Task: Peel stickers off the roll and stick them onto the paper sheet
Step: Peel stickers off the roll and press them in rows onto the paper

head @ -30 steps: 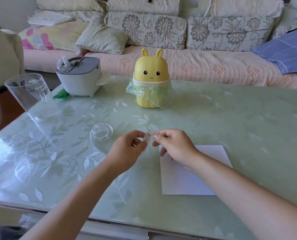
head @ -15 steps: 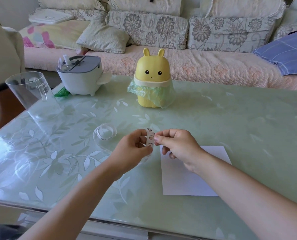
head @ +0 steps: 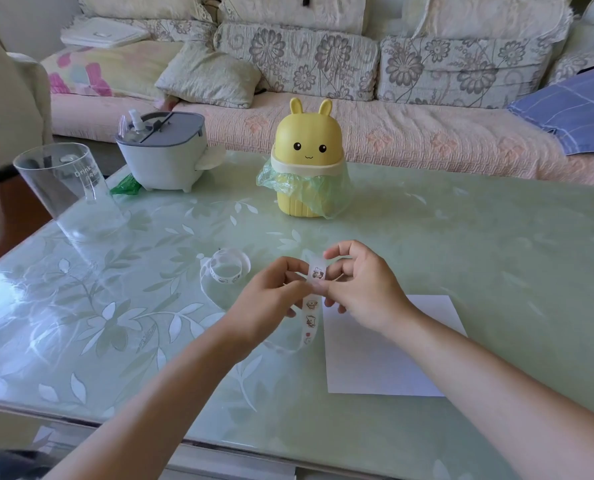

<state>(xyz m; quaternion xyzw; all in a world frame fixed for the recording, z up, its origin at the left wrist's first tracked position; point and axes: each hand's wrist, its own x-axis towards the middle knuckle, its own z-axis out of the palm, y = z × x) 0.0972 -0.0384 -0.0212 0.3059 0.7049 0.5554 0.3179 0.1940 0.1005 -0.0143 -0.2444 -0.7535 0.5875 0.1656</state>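
The green tabletop (head: 461, 237) carries the white paper sheet (head: 375, 358), which looks bare. Just above the sheet's far-left corner, the left hand (head: 267, 306) and the right hand (head: 364, 289) both have their fingers clamped on the sticker strip (head: 314, 292). The clear roll (head: 226, 270) lies well left of the sheet. Judging from this, keep the backing taut, lift the top sticker (head: 318, 271) by one edge, and peel it slowly.
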